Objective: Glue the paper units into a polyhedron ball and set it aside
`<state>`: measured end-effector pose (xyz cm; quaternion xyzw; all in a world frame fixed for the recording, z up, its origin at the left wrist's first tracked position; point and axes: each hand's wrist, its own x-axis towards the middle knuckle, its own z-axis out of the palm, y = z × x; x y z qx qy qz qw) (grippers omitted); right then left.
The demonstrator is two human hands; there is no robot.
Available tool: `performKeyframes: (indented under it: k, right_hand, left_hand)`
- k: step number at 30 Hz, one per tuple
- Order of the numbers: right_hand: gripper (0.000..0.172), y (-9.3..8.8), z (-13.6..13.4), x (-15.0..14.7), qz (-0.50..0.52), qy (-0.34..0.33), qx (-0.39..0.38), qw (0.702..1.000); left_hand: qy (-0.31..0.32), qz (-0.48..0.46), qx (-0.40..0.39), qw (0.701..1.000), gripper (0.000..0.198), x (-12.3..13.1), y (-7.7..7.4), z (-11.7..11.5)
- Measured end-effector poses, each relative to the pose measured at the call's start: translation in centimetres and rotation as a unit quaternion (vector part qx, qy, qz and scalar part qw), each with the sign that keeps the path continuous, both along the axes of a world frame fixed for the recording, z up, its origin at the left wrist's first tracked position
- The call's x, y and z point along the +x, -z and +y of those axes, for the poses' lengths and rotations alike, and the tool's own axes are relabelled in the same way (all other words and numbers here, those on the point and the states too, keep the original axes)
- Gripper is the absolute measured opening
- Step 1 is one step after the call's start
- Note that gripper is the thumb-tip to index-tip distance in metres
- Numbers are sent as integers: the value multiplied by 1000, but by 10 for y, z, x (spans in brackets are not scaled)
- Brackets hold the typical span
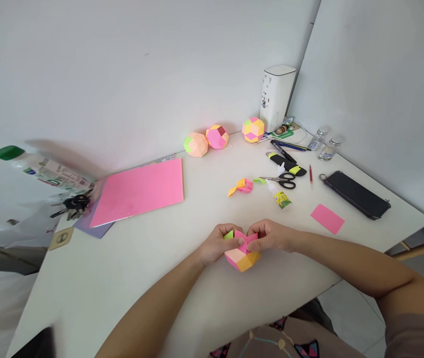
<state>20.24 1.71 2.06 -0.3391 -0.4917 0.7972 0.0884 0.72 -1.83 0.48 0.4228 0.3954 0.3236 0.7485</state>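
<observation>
Pinching paper ball (pixel 242 254): left hand (pixel 214 244), right hand (pixel 271 236); bottle (pixel 281 196), perhaps glue, unreadable.

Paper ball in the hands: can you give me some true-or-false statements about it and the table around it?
1. The left hand and right hand both hold the paper ball. True.
2. Three finished balls sit near the wall. True.
3. The scissors stand in a cup. False: they lie flat on the table, beside the glue.
4. The phone lies left of the hands. False: it lies to their right.
</observation>
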Motion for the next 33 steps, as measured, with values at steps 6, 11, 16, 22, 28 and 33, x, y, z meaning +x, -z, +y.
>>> performKeyframes:
  k: [6, 11, 16, 22, 28, 33]
  right_hand:
    - [34, 0, 0, 0, -1, -15, -5, 1000]
    - [32, -1, -1, -1, 1, -4, 0, 1000]
    - [29, -2, 0, -2, 7, 28, -3, 1000]
    - [32, -3, 1, 0, 47, 75, 5, 996]
    - [30, 2, 4, -1, 39, 53, -2, 998]
    - [27, 2, 6, -1, 26, 45, -9, 999]
  left_hand:
    - [27, 6, 5, 1000, 28, 0, -4, 0]
    - [15, 14, 7, 1000, 32, 3, -4, -1]
    - [-24, -51, 10, 998, 45, 3, 3, 0]
    - [-53, -124, -40, 990, 40, -2, 8, 5]
    - [-45, -156, -54, 985, 34, -4, 10, 6]
    - [-73, -145, -14, 987, 29, -2, 9, 5]
